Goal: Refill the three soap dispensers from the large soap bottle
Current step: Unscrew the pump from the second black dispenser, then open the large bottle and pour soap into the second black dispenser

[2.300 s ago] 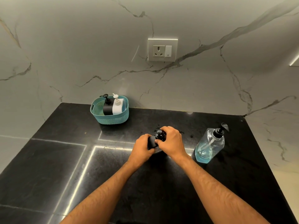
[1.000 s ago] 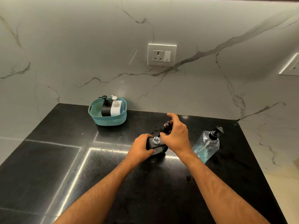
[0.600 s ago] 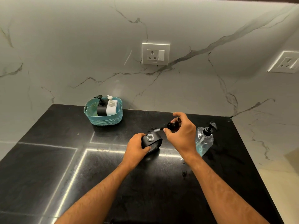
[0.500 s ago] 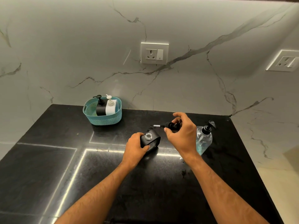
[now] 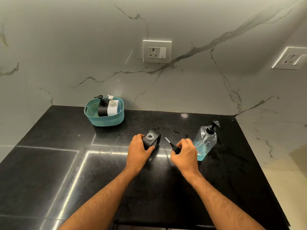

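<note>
Down on the black stone counter (image 5: 49, 171), both bare forearms reach forward from the near edge. The left hand (image 5: 138, 151) wraps its fingers and thumb round a black soap dispenser (image 5: 152, 140) that stands open-topped, its clear neck showing. The right hand (image 5: 186, 154), just beside it, has its fingers curled round the black pump (image 5: 175, 148), whose white tube points up and away to the left. The large soap bottle (image 5: 206, 141), clear with blue liquid low inside, stands just right of that hand. A marble wall with two sockets rises behind. Near the back edge, a teal basket (image 5: 106, 120) holds a black dispenser (image 5: 102, 108) and a white dispenser (image 5: 113, 107).
</note>
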Tool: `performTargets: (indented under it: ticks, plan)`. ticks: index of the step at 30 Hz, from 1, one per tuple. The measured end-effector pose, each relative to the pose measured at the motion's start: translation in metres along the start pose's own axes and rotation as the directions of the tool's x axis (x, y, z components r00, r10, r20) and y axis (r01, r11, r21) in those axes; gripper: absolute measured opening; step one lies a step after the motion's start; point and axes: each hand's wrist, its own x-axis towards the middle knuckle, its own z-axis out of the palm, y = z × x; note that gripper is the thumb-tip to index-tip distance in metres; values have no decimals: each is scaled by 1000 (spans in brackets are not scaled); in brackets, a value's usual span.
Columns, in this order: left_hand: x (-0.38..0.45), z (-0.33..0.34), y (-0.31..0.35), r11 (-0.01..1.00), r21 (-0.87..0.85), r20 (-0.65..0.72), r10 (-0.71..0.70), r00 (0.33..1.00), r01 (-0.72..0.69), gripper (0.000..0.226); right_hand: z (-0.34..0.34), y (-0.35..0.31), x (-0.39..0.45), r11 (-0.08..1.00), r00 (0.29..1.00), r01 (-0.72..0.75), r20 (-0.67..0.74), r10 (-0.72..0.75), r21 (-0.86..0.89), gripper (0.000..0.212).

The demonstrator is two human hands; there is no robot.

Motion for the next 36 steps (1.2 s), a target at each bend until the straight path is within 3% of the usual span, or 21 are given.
performTargets:
  ticks: [16, 21, 36]
  plan:
    - [-8, 12, -11, 999, -33, 29, -27, 999, 28, 47, 20, 33, -19, 990, 983, -42, 174, 65, -135, 35]
    - [-9, 11, -12, 999, -43, 33, -27, 999, 28, 57, 22, 34, -21, 980, 969, -47, 229, 92, -194, 31]
    - [-10, 10, -9, 1000, 16, -26, 14, 1000, -14, 78, 16, 29, -18, 971, 975, -29, 209, 80, -236, 36]
